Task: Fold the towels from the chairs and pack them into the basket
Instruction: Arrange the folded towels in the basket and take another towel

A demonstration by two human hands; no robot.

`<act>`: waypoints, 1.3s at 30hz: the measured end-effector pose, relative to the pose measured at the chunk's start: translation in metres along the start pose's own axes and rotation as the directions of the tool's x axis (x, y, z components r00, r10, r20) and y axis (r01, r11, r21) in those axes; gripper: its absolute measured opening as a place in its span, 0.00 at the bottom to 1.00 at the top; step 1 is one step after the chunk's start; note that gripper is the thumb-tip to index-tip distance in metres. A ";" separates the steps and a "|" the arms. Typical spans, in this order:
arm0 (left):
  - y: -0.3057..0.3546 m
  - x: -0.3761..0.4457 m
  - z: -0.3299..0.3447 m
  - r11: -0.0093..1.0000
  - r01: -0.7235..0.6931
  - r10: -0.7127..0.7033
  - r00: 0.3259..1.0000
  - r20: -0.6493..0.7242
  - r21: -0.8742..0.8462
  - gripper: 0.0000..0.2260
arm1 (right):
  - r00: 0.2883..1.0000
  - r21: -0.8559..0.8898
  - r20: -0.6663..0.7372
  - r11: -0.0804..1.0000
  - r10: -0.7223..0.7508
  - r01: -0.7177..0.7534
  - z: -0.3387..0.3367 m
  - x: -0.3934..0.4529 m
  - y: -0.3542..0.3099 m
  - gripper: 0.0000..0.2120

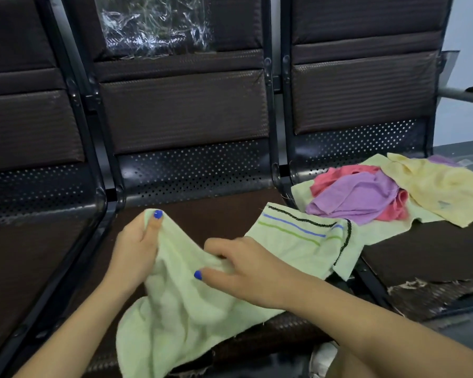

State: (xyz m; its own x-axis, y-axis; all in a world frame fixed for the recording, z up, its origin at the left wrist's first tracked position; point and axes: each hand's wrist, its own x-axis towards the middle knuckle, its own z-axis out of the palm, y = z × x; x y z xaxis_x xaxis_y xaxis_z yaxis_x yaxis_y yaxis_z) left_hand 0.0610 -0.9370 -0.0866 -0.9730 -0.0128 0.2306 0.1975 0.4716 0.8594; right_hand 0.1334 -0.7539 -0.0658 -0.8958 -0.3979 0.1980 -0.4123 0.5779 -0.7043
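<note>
A pale green towel (183,317) with blue and green stripes and a black stitched edge lies rumpled across the middle chair seat (221,211). My left hand (134,246) pinches its far left corner, lifted a little off the seat. My right hand (238,268) grips a bunched fold near the towel's middle. On the right chair seat (434,246) lies a loose pile: a purple towel (358,197), a pink towel (336,175), a yellow towel (437,189) and another pale green one (388,227) beneath. No basket is in view.
Three dark brown padded chairs stand joined in a row with black metal frames. Crinkled clear plastic (156,23) covers the middle backrest. The right seat's front edge (426,293) is torn. A metal armrest (464,94) juts out at the far right.
</note>
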 end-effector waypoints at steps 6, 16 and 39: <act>-0.074 0.028 -0.042 0.820 0.475 -0.569 0.738 -0.363 -0.319 0.13 | 0.991 -0.260 0.013 0.956 -0.135 0.134 -0.016 -0.011 0.008 0.13; 0.019 -0.011 -0.005 0.950 0.203 -0.158 0.968 0.192 -0.237 0.13 | 0.962 -0.262 -0.111 0.927 0.248 -0.269 -0.043 -0.017 0.051 0.07; 0.012 -0.029 -0.018 0.975 0.067 0.074 0.800 0.595 -0.212 0.35 | 0.909 -0.219 0.335 0.959 0.248 -0.181 -0.028 -0.032 0.030 0.11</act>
State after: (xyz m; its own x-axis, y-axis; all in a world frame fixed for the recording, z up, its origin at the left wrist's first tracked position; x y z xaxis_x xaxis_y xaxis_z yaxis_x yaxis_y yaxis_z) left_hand 0.0935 -0.9472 -0.0747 -0.8354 0.5492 -0.0232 0.1525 0.2720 0.9501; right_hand 0.1451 -0.7041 -0.0740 -0.8609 -0.4570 -0.2238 -0.2692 0.7822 -0.5619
